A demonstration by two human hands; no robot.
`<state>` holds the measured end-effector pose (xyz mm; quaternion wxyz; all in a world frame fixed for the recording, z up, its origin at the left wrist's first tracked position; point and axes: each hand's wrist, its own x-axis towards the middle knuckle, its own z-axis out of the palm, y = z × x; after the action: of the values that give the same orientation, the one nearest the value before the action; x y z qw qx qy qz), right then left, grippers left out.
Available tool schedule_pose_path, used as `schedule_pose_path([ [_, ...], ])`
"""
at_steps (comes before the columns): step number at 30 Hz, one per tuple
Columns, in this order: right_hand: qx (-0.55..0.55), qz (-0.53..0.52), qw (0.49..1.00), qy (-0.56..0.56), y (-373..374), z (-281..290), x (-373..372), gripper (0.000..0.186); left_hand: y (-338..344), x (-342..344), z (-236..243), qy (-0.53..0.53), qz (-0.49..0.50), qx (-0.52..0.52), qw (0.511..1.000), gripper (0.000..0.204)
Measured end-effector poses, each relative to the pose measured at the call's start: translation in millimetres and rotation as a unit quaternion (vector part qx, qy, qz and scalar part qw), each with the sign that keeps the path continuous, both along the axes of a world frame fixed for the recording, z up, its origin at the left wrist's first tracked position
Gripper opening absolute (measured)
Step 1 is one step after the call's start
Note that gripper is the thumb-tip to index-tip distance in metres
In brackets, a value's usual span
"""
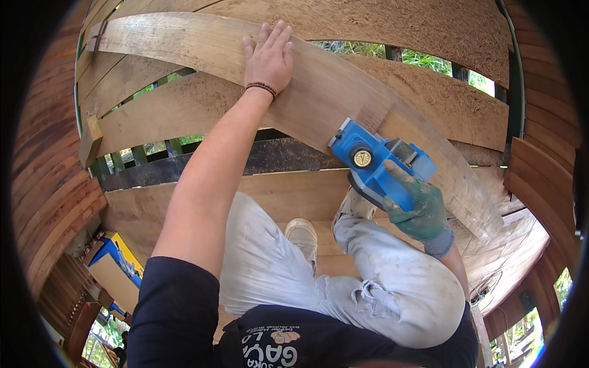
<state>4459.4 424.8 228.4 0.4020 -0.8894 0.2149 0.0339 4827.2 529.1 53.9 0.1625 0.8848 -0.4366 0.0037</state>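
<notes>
A long pale wooden board [328, 83] runs from the upper left down to the right across slatted planks. My bare left hand [267, 58], with a beaded bracelet at the wrist, lies palm down on it near its upper edge, fingers stretched out. My right hand [411, 205], in a dirty green glove, grips the handle of a blue electric planer [365, 156]. The planer sits at the board's lower edge, right of my left hand; whether it touches the wood is hard to tell.
Dusty planks [429, 92] with gaps showing greenery lie beneath the board. Curved timber walls [46, 159] stand on both sides. A blue-and-yellow box [116, 270] is at lower left, cords [485, 288] at lower right. My legs are bent below the board.
</notes>
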Motion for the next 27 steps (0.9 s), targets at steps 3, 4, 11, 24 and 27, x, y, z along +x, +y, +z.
schedule_pose_path([
  [3, 0.001, 0.019, 1.0, 0.015, -1.0, -5.6, 18.8, 0.063, -4.0, 3.2, 1.1, -0.002, -0.004, -0.005, 1.0, 0.045],
  [4, 0.002, 0.021, 1.0, 0.007, -2.1, -7.5, 24.2, 0.063, -5.4, 4.3, 1.4, 0.001, -0.004, -0.001, 1.0, 0.045],
  [11, -0.054, 0.016, 0.997, -0.049, 4.9, -14.9, 43.3, 0.058, -6.5, 4.4, 0.3, 0.023, -0.002, -0.004, 1.0, 0.046],
  [24, 0.015, -0.1, 0.995, -0.025, -35.5, 27.9, -20.0, 0.06, -3.6, 10.6, -2.9, 0.028, -0.013, 0.013, 0.999, 0.047],
  [27, -0.014, -0.148, 0.988, 0.03, -49.7, 39.3, -53.2, 0.057, -2.3, 15.8, -4.4, 0.041, -0.026, 0.015, 0.999, 0.049],
])
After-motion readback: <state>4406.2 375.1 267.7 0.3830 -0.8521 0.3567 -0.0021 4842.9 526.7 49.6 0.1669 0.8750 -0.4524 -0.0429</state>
